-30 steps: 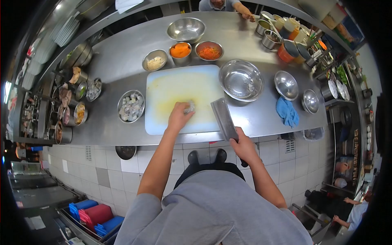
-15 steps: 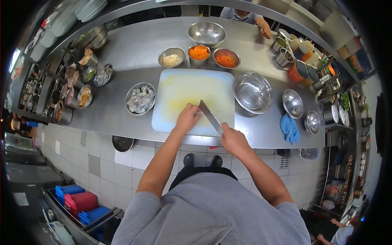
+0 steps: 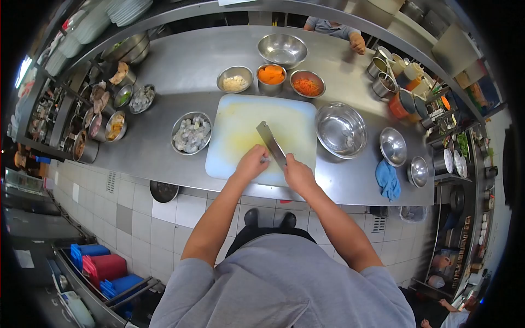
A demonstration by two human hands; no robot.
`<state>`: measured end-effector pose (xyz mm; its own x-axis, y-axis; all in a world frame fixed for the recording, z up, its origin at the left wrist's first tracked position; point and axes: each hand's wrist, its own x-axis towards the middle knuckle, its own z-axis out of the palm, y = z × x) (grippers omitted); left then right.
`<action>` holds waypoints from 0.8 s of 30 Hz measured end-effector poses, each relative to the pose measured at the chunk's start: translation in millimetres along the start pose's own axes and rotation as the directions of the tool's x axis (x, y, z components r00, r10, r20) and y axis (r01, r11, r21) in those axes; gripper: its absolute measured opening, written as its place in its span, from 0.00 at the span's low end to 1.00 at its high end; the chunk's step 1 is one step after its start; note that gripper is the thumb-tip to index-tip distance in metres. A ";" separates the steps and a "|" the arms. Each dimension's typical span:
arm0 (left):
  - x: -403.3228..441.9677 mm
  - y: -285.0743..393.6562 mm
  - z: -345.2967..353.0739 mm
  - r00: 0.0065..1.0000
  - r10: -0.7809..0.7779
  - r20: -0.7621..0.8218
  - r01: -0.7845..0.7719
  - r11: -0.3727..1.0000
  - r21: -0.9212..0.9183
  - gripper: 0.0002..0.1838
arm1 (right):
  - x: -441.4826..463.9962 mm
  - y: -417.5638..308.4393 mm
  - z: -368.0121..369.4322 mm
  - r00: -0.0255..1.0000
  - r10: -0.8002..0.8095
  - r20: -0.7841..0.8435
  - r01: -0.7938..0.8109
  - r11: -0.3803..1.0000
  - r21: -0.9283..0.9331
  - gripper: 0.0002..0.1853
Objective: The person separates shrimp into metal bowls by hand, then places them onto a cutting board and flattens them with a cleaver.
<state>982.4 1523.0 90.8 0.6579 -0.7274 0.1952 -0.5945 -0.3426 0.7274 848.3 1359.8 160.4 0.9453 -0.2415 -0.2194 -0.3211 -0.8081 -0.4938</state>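
Note:
My right hand (image 3: 299, 174) is wrapped round the handle of a cleaver (image 3: 272, 144), its wide blade angled up and left over the white cutting board (image 3: 229, 117). Close to the blade's left side, my left hand (image 3: 252, 163) pinches a small greyish shrimp (image 3: 266, 159), mostly covered by the fingers. Left of the board stands a steel bowl (image 3: 174, 143) filled with raw peeled shrimp (image 3: 191, 131). A larger steel bowl (image 3: 333, 117) on the right has a little shrimp in it.
Behind the board are bowls of chopped pale food (image 3: 235, 83), carrot pieces (image 3: 272, 74) and shredded carrot (image 3: 306, 86), with a steel bowl (image 3: 282, 49) beyond. A blue cloth (image 3: 388, 179) lies at right. Across the table shows another person's hand (image 3: 357, 43).
My right hand has moved left, bringing the cleaver up and left, across beside my left hand's fingers. My left hand keeps its pinch in nearly the same spot.

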 end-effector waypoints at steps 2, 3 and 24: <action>-3.7 -0.5 -2.6 0.995 -0.098 -0.024 0.096 0.992 -0.085 0.15 | -7.7 1.6 -1.2 1.000 0.005 -0.028 -0.004 0.999 0.054 0.11; -5.9 -1.5 -2.8 0.979 -0.203 -0.035 0.194 0.965 -0.176 0.15 | -18.2 8.3 0.1 0.995 0.042 -0.088 -0.029 0.989 0.146 0.13; 49.1 28.4 -44.5 0.806 -0.448 0.387 0.536 0.273 -0.799 0.22 | -151.4 95.5 7.0 0.931 0.363 -0.036 -0.295 0.806 0.513 0.17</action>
<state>1018.3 1504.0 150.4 0.6176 -0.6629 -0.4233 0.5596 -0.0078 0.8287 674.1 1323.0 140.6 0.7654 -0.5376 -0.3536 -0.5673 -0.3043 -0.7652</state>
